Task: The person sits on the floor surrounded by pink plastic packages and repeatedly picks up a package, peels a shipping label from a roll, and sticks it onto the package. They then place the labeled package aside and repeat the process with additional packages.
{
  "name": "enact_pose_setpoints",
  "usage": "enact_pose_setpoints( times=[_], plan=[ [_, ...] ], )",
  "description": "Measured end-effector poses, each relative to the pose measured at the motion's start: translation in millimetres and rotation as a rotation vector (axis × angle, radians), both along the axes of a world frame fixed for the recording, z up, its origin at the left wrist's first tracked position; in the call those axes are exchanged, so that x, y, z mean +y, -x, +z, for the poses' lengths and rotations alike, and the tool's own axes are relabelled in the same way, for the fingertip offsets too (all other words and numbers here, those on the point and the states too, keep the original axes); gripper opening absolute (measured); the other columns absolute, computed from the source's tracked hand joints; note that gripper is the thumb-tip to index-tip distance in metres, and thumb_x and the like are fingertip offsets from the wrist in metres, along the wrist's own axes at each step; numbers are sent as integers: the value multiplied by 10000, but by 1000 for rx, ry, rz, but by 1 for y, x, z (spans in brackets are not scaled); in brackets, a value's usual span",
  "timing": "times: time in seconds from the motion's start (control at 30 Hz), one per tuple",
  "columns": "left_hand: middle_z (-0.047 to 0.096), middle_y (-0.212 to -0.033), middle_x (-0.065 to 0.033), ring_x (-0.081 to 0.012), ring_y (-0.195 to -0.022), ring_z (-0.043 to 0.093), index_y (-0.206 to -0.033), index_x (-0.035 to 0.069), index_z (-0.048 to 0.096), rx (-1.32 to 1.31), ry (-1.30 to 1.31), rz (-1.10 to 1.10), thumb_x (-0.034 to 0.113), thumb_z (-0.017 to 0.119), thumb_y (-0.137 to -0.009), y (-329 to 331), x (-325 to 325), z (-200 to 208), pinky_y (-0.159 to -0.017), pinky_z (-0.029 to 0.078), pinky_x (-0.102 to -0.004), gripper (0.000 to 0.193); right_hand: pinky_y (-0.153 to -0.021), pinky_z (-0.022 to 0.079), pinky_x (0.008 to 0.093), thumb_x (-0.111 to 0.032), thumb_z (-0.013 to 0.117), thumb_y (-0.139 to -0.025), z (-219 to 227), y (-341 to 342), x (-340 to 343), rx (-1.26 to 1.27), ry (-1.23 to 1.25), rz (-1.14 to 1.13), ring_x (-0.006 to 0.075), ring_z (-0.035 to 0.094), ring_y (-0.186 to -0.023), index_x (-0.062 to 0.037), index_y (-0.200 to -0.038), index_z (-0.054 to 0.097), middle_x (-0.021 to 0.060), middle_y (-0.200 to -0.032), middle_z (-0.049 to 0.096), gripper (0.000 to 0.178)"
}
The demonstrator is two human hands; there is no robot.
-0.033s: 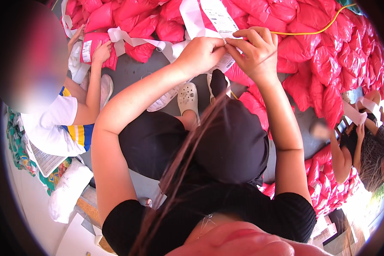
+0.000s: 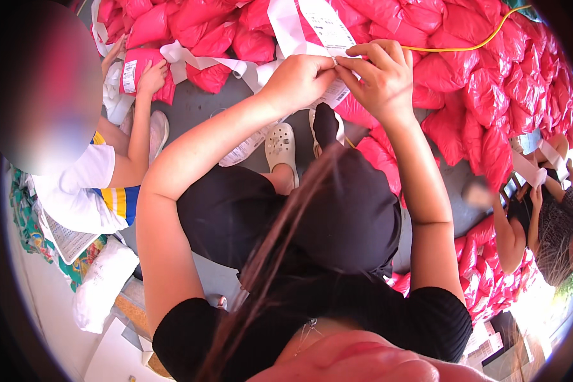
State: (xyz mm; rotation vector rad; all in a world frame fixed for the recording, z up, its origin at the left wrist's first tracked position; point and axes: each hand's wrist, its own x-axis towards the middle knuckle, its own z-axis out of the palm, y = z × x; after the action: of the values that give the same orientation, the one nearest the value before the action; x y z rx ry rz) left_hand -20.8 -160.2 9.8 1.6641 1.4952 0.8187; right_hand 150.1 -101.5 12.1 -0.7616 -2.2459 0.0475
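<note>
While the left hand (image 2: 299, 76) and the right hand (image 2: 381, 75) meet fingertip to fingertip in the upper centre of the frame, a white label strip (image 2: 323, 24) lies just beyond them, its lower edge at their fingertips; whether each pinches it I cannot tell. Part of it shows below the fingers, and a pale band trails leftward. Pink bags (image 2: 455, 73) heap across the top and upper right, crossed by a yellow cord (image 2: 477, 47). At upper left, a co-worker's hand (image 2: 151, 77) rests on a labelled pink bag (image 2: 165, 92).
</note>
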Motion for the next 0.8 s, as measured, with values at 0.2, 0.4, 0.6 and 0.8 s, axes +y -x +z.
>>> enact_pose_setpoints(
  times=[0.2,0.4,0.6,0.8],
  plan=[
    [668,-734,-61,-68,-663,582,-954,-8,656,-96,72,2,125,556,-889,9,3,-24,-601,471,-262,179,-508,430,273,-174,679,-782,-18,2,0,288,769,-5,148,614,-620,-125,-808,702,1,-755,642,60],
    [671,-851,-29,-58,-764,579,-1012,-43,653,-224,442,72,118,565,-896,66,-5,-63,-683,460,-215,217,-565,538,269,-91,501,-940,-1,-37,30,839,1479,33,190,656,-627,-21,-913,514,93,-768,622,76],
    [671,-898,-52,-133,-780,639,-1044,0,636,-358,1002,258,159,539,-909,154,-66,-108,-711,508,-273,230,-737,538,272,-75,544,-920,-41,-104,17,450,940,-192,202,680,-854,38,-992,603,104,-864,677,146],
    [661,-911,-58,-148,-793,639,-1004,15,615,-384,1104,352,176,558,-904,138,-80,-100,-770,523,-322,198,-687,536,338,-171,637,-843,-176,-82,-34,100,568,-370,262,664,-803,-93,-953,671,94,-945,679,139]
  ],
)
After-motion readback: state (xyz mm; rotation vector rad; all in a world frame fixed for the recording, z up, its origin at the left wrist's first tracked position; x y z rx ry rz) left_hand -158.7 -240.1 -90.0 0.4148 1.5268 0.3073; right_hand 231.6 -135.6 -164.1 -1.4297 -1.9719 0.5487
